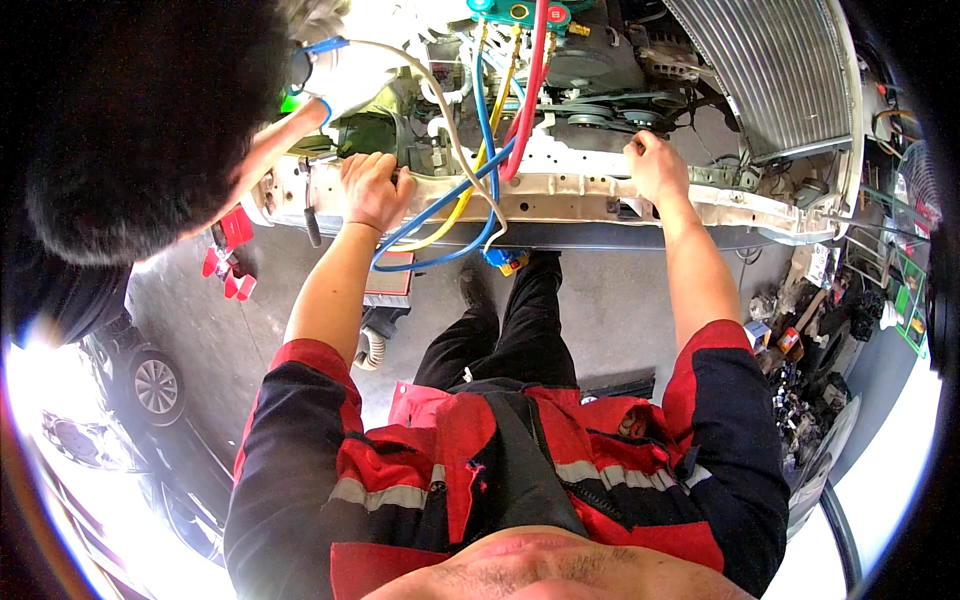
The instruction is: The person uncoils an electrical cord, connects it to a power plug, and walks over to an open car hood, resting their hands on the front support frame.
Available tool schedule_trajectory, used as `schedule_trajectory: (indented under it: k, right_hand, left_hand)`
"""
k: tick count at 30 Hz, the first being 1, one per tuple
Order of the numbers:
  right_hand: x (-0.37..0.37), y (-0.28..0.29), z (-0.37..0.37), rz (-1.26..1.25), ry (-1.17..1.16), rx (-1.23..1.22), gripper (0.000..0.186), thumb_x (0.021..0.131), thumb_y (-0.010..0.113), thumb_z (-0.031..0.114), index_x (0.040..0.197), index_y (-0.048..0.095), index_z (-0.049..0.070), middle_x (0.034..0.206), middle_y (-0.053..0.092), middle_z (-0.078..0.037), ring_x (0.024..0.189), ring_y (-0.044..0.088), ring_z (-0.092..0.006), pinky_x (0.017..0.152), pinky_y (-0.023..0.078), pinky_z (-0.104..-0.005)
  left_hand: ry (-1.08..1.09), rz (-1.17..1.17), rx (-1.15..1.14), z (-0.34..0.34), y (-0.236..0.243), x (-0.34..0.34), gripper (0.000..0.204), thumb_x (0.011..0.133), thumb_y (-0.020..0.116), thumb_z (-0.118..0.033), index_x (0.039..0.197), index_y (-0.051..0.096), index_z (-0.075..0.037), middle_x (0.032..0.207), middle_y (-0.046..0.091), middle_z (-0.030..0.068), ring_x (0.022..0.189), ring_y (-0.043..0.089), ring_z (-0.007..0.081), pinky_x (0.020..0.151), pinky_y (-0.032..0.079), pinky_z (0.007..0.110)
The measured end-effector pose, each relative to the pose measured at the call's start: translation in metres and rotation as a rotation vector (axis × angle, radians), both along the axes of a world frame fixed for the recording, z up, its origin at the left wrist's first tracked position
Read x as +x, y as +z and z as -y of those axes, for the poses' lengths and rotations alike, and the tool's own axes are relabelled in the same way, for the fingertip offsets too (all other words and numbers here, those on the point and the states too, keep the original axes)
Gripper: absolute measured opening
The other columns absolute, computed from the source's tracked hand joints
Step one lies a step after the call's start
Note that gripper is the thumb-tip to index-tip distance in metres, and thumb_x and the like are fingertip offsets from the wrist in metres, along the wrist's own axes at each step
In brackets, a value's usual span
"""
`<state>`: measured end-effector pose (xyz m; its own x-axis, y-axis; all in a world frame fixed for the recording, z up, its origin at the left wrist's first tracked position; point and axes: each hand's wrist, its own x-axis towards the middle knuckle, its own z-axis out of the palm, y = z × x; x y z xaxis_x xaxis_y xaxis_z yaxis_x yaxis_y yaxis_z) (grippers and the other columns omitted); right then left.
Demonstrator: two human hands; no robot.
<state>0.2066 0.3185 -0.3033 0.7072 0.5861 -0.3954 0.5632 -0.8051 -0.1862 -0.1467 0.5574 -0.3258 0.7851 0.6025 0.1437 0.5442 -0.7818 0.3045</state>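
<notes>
A pale metal crossbar (560,188) runs across the front of an open engine bay. My left hand (375,190) is closed over its left part, fingers curled on the far side. Farther right, my right hand (657,168) also lies closed on the bar; its fingertips are partly hidden. Between my hands, blue, yellow and red hoses (490,150) hang from a green gauge manifold (518,12) at the top. A thin beige hose (440,100) curves down among them. Beyond the bar are belts and pulleys (610,115).
At the left, another person's dark-haired head (130,120) and arm (270,150) lean over the bay. A finned radiator panel (770,70) stands at the upper right. Assorted parts (810,350) clutter the right side. Red items (233,250) hang at left; a car wheel (157,387) shows behind.
</notes>
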Motion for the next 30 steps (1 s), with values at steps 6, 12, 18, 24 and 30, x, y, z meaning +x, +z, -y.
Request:
schedule_trajectory:
  k: [6, 12, 18, 24, 30]
  right_hand:
    - [0.002, -0.004, 0.001, -0.011, 0.003, 0.000, 0.035, 0.091, 0.053, 0.038, 0.107, 0.069, 0.011, 0.111, 0.071, -0.014, 0.103, 0.067, -0.0340, 0.089, 0.052, -0.0443]
    - [0.001, -0.004, -0.001, -0.002, -0.003, 0.003, 0.035, 0.090, 0.054, 0.039, 0.109, 0.069, 0.013, 0.112, 0.071, -0.013, 0.103, 0.067, -0.0338, 0.089, 0.053, -0.0441]
    - [0.002, -0.006, 0.000, 0.007, -0.004, -0.005, 0.036, 0.090, 0.054, 0.039, 0.110, 0.070, 0.013, 0.111, 0.071, -0.012, 0.103, 0.068, -0.0337, 0.089, 0.053, -0.0438]
    - [0.001, 0.000, -0.001, -0.014, -0.009, -0.048, 0.036, 0.091, 0.053, 0.039, 0.111, 0.069, 0.013, 0.111, 0.071, -0.013, 0.104, 0.067, -0.0335, 0.091, 0.052, -0.0434]
    - [0.002, -0.001, -0.001, -0.010, -0.006, -0.044, 0.037, 0.091, 0.052, 0.039, 0.111, 0.069, 0.013, 0.111, 0.071, -0.014, 0.104, 0.067, -0.0334, 0.091, 0.052, -0.0438]
  left_hand:
    - [-0.004, 0.028, 0.007, -0.001, 0.000, 0.000, 0.020, 0.077, 0.062, -0.026, 0.068, 0.056, -0.009, 0.074, 0.059, 0.0111, 0.081, 0.059, 0.0336, 0.081, 0.042, 0.046]
    - [0.087, -0.068, -0.082, 0.004, -0.011, -0.005, 0.025, 0.081, 0.060, -0.032, 0.070, 0.061, -0.009, 0.069, 0.063, 0.0151, 0.072, 0.061, 0.0377, 0.074, 0.043, 0.050]
    - [0.101, -0.059, -0.102, 0.005, -0.009, -0.003, 0.026, 0.082, 0.060, -0.032, 0.070, 0.061, -0.009, 0.068, 0.064, 0.0159, 0.070, 0.061, 0.0384, 0.072, 0.043, 0.051]
    - [0.093, -0.119, -0.112, 0.005, -0.003, -0.002, 0.026, 0.084, 0.059, -0.033, 0.076, 0.064, -0.009, 0.071, 0.064, 0.0168, 0.073, 0.062, 0.0388, 0.075, 0.043, 0.051]
    - [0.085, -0.105, -0.104, 0.004, -0.004, -0.001, 0.025, 0.083, 0.060, -0.032, 0.076, 0.063, -0.009, 0.072, 0.064, 0.0164, 0.075, 0.062, 0.0382, 0.077, 0.042, 0.051]
